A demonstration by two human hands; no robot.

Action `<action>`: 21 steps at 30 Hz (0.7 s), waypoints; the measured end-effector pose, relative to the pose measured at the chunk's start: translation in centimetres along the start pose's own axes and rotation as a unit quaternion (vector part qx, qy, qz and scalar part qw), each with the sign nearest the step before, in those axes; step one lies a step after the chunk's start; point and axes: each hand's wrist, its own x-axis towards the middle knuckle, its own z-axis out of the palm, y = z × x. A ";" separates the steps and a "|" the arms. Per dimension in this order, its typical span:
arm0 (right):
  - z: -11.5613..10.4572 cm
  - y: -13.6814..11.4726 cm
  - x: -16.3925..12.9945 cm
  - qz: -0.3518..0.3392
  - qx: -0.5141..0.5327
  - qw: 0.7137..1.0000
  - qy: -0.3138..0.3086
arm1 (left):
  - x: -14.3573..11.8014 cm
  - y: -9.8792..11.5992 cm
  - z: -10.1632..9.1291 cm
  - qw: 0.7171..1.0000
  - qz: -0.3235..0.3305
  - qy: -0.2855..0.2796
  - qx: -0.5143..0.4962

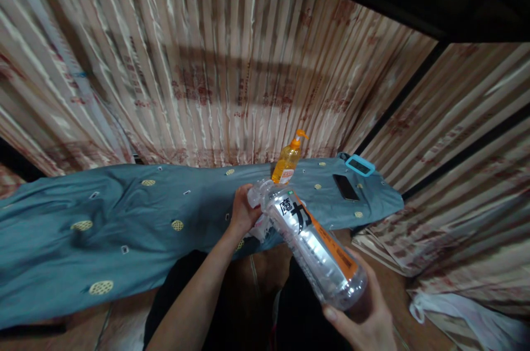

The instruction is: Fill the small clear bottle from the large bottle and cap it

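Observation:
A large clear plastic bottle (317,254) with a silver and orange label slants across the middle, its neck end up and to the left. My right hand (368,312) is wrapped round its base. My left hand (243,212) is closed on a small clear plastic cup (260,192) at the bottle's mouth; whether the two touch, I cannot tell. Below the cup shows something white and crumpled (261,228), partly hidden by the bottle. Just behind stands an orange pump bottle (287,162) with yellow liquid in it.
A blue-green patterned cloth (141,218) covers the long surface ahead of me. To the right lie a dark phone (346,187) and a light-blue framed device (360,165). Pleated curtains (215,64) hang behind. A white bag (467,309) is at the lower right.

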 end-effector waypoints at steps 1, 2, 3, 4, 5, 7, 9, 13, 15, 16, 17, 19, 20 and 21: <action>0.5 -0.4 -0.1 0.008 0.015 1.000 0.011 | 0.0 0.0 0.0 1.000 -0.002 -0.001 0.001; 0.9 -0.9 -0.2 0.016 0.030 0.999 0.026 | 0.0 0.0 0.0 1.000 -0.003 -0.003 0.002; 1.4 -1.4 -0.3 0.024 0.041 0.998 0.041 | 0.0 0.0 0.0 1.000 -0.003 -0.004 0.002; 1.8 -1.8 -0.4 0.031 0.048 0.997 0.052 | 0.0 0.0 0.0 1.000 -0.002 -0.005 0.000; 2.1 -2.1 -0.5 0.038 0.052 0.996 0.058 | 0.0 0.0 0.0 1.000 -0.001 -0.005 -0.002; 2.3 -2.3 -0.6 0.052 0.054 0.995 0.060 | -0.1 0.1 -0.1 1.000 -0.002 -0.004 -0.005; 2.3 -2.2 -0.6 0.053 0.052 0.996 0.055 | -0.1 0.2 -0.1 1.000 -0.006 -0.003 -0.004; 2.0 -1.9 -0.6 0.033 0.035 0.998 0.050 | -0.1 0.2 0.1 1.000 -0.009 0.004 -0.009; 2.1 -2.1 -0.7 0.036 0.026 0.997 0.057 | -0.2 0.0 0.2 1.000 -0.009 0.007 -0.010; 2.2 -2.3 -0.8 0.040 0.020 0.997 0.062 | -0.2 -0.1 0.3 1.000 -0.008 0.009 -0.010; 2.4 -2.6 -0.9 0.044 0.013 0.997 0.066 | -0.2 -0.2 0.4 1.000 -0.007 0.011 -0.010; 2.6 -2.9 -1.0 0.048 -0.003 0.996 0.070 | -0.2 -0.4 0.6 1.000 -0.003 0.017 -0.011; 2.6 -3.0 -1.1 0.048 -0.012 0.996 0.072 | -0.2 -0.5 0.7 1.000 -0.001 0.018 -0.011; 2.6 -3.0 -1.1 0.047 -0.021 0.996 0.073 | -0.3 -0.6 0.7 1.000 0.000 0.018 -0.010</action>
